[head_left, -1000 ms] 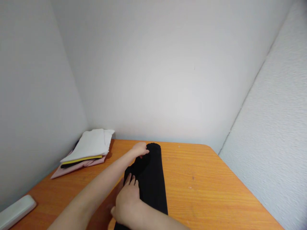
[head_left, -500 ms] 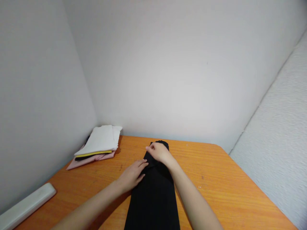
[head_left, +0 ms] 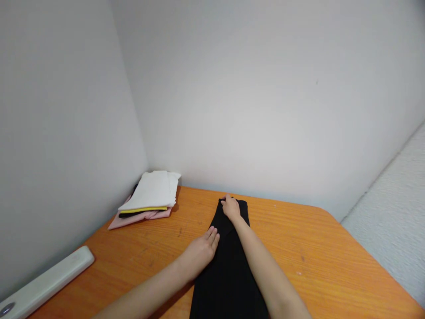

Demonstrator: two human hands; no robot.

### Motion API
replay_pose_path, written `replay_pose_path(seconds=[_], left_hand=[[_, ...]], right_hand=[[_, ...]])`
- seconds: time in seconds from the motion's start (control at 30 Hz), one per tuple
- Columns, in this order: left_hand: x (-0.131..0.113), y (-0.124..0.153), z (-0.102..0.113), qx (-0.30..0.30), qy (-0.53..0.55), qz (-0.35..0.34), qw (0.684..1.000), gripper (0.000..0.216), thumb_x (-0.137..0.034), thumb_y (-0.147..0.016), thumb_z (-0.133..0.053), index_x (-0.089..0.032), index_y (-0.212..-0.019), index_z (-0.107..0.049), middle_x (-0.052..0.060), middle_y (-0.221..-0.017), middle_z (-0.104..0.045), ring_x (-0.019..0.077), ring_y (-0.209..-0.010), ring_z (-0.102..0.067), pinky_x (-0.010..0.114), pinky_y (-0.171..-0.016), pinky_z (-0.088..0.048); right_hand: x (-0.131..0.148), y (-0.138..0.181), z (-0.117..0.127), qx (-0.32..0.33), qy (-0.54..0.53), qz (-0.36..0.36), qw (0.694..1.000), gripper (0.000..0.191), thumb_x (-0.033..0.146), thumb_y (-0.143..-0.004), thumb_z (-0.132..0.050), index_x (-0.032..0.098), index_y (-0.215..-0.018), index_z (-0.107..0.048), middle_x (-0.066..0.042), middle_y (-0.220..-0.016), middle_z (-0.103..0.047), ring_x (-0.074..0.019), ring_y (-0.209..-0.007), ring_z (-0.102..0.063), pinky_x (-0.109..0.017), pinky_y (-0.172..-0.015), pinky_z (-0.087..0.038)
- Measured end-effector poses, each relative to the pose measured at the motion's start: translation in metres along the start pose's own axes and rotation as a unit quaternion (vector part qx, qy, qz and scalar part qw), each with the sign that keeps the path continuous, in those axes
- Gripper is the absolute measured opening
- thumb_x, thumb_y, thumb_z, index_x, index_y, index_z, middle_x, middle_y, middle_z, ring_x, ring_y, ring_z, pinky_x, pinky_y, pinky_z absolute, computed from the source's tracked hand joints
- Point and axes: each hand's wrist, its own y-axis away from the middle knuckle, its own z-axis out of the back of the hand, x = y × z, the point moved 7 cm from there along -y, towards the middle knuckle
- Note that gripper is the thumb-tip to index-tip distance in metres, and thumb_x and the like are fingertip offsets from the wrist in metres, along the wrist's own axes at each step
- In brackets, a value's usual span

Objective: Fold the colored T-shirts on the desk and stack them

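A long, narrow black garment [head_left: 229, 270], like folded trousers, lies lengthwise on the wooden table, its near end running out of the bottom of the picture. My left hand [head_left: 203, 250] rests along its left edge, palm down, with the fingers stretched out on the cloth. At the far end, my right hand [head_left: 231, 208] has its fingers bent around the far left corner of the garment, thumb to the left, pinching the cloth. My right forearm passes over the garment's right side and hides part of it.
A stack of folded clothes [head_left: 154, 190], white on top with yellow, black and pink below, sits at the table's back left. A long white object [head_left: 49, 281] lies along the left edge. Walls stand behind and beside the orange-brown table [head_left: 299, 248].
My right hand has moved toward the garment's far edge and closed on its far left corner. My left hand stays at the left edge. The view has turned slightly left.
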Motion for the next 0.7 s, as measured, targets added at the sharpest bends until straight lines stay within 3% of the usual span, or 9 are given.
replay_pose_path(seconds=[0.13, 0.23, 0.37, 0.43, 0.57, 0.7], left_hand=[[-0.002, -0.003, 0.002, -0.006, 0.009, 0.004, 1.000, 0.049, 0.004, -0.086, -0.037, -0.001, -0.133, -0.049, 0.025, -0.139, -0.047, 0.0301, -0.135, -0.038, 0.041, -0.109, -0.044], [0.003, -0.002, 0.013, 0.016, 0.067, 0.005, 0.998, 0.053, 0.001, -0.085, -0.038, -0.001, -0.137, -0.045, 0.026, -0.143, -0.041, 0.0298, -0.138, -0.034, 0.043, -0.110, -0.041], [0.014, 0.010, 0.038, 0.012, 0.145, 0.009, 0.989, 0.058, -0.020, -0.091, -0.047, -0.009, -0.147, -0.033, 0.019, -0.154, -0.027, 0.0270, -0.143, -0.024, 0.044, -0.117, -0.030], [0.016, 0.018, 0.046, -0.003, 0.170, 0.019, 0.985, 0.060, -0.034, -0.095, -0.045, -0.013, -0.149, -0.028, 0.015, -0.157, -0.021, 0.0258, -0.146, -0.018, 0.046, -0.118, -0.026], [0.003, 0.032, 0.035, 0.017, 0.195, 0.001, 0.981, 0.070, -0.053, -0.094, -0.043, -0.015, -0.151, -0.025, 0.015, -0.158, -0.016, 0.0267, -0.147, -0.011, 0.047, -0.119, -0.023], [-0.004, 0.036, 0.024, 0.010, 0.201, 0.005, 0.980, 0.068, -0.053, -0.097, -0.037, -0.016, -0.152, -0.022, 0.014, -0.159, -0.013, 0.0257, -0.147, -0.010, 0.046, -0.119, -0.021]], right_hand=[[0.001, 0.000, -0.004, -0.008, 0.002, 0.019, 1.000, 0.027, 0.026, -0.097, -0.045, 0.013, -0.118, -0.058, -0.014, -0.109, -0.068, -0.0234, -0.106, -0.059, -0.032, -0.089, -0.039], [0.008, 0.004, 0.006, -0.018, 0.002, 0.044, 0.999, 0.029, 0.029, -0.097, -0.046, 0.012, -0.118, -0.058, -0.015, -0.114, -0.065, -0.0238, -0.108, -0.056, -0.033, -0.093, -0.038], [0.009, 0.021, 0.030, -0.053, 0.004, 0.060, 0.997, 0.041, 0.033, -0.101, -0.034, 0.010, -0.130, -0.051, -0.017, -0.129, -0.056, -0.0265, -0.122, -0.047, -0.039, -0.101, -0.033], [0.011, 0.036, 0.033, -0.046, 0.012, 0.107, 0.993, 0.042, 0.035, -0.101, -0.032, 0.015, -0.134, -0.050, -0.013, -0.138, -0.051, -0.0245, -0.131, -0.039, -0.039, -0.107, -0.028], [0.017, 0.066, 0.010, 0.040, 0.055, 0.238, 0.969, 0.056, 0.051, -0.098, -0.035, 0.022, -0.147, -0.037, -0.006, -0.157, -0.025, -0.0250, -0.146, -0.013, -0.043, -0.116, -0.013], [0.007, 0.073, -0.007, 0.074, 0.054, 0.227, 0.970, 0.063, 0.058, -0.098, -0.028, 0.026, -0.152, -0.023, -0.003, -0.160, -0.011, -0.0256, -0.147, -0.009, -0.045, -0.116, -0.015]])
